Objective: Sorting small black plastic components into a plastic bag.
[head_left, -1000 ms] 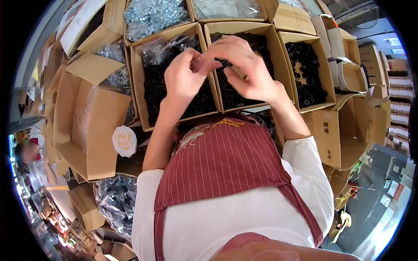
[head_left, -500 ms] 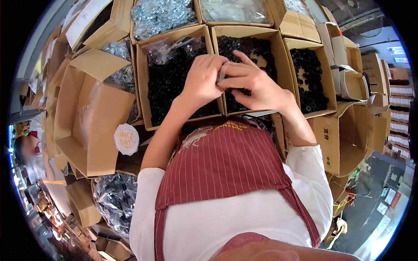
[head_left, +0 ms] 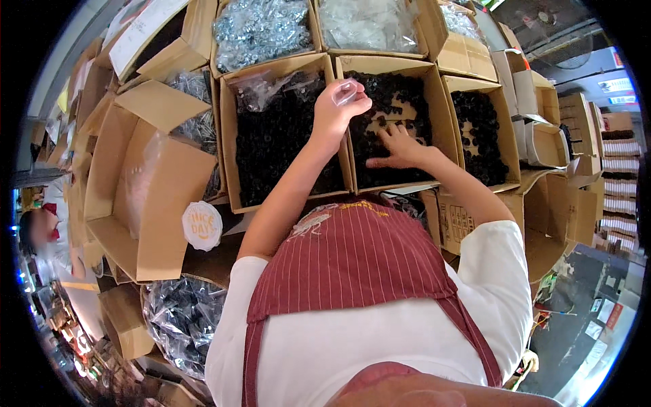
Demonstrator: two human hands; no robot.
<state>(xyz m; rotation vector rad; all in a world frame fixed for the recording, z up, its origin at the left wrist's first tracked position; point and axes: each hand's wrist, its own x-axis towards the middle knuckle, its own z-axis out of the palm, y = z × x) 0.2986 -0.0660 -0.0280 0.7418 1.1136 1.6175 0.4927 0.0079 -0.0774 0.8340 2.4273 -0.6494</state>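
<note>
The step in hand seems to be the choosing of small pieces by one hand, while the other hand keeps a piece of thin, clear, glossy plastic film (head_left: 344, 92), perhaps a small bag. This film is in the left hand (head_left: 332, 112), which has its fingers folded around it, above the 11 o'clock corner of an open, rectangular brown cardboard box (head_left: 439, 112). The right hand (head_left: 405, 148) is spread and not clenched, low over the same box, toward its 4 o'clock side. If its fingertips already touch or pinch some piece, I cannot tell.

The small, matt black, mostly round pieces (head_left: 366, 139) lie loose in this box; several look like rings. In my judgement, the next move calls for a light pinch by the right fingertips, and for the left hand to hold the film steady without crushing it.

The pieces form a thin, bumpy layer, and the smooth tan cardboard bottom shows through in patches near the middle. At 9 o'clock, a similar brown cardboard box (head_left: 229, 142) has a denser black filling, with crinkled transparent plastic bags (head_left: 254, 95) at its far end. At 3 o'clock, a narrower brown cardboard box (head_left: 512, 136) holds more black round pieces. At 12 o'clock lies a heap of whitish, clear, wrinkled plastic (head_left: 369, 27), and at 11 o'clock a heap of shiny silvery-blue packets (head_left: 264, 30).
</note>
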